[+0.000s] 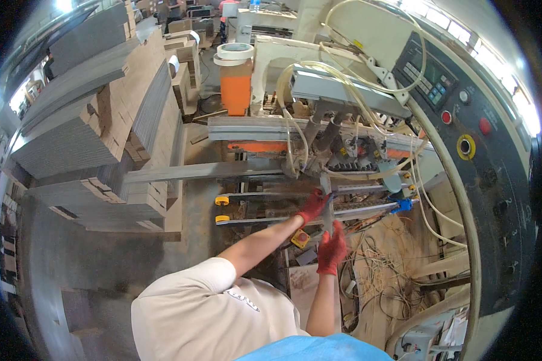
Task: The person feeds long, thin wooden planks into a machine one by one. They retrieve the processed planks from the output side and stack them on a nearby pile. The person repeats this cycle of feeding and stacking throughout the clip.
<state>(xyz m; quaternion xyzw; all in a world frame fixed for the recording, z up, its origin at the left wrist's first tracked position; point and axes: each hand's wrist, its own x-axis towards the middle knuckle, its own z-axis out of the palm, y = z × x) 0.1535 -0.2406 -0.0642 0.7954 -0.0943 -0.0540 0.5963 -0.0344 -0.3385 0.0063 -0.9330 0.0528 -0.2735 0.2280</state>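
My left hand (pixel 312 206), in a red glove, is closed at the side of a narrow grey strip (pixel 327 207) that points away from me toward the machine. My right hand (pixel 331 249), also gloved in red, grips the strip's near end with the thumb upward. The strip lies across the machine's metal rails (pixel 265 195), below the drilling head (pixel 322 135) with its hoses. Some fingers of both hands are hidden. Left of the head, a long grey board (pixel 205 171) reaches from the panel stack to the machine.
Tall stacks of grey-edged panels (pixel 72 144) stand on the left. A control panel (pixel 464 114) with buttons curves along the right. Loose cables (pixel 385 271) and shavings lie at the lower right. An orange bin (pixel 235 90) with tape rolls stands behind; yellow-capped rail ends (pixel 222 201) stick out left.
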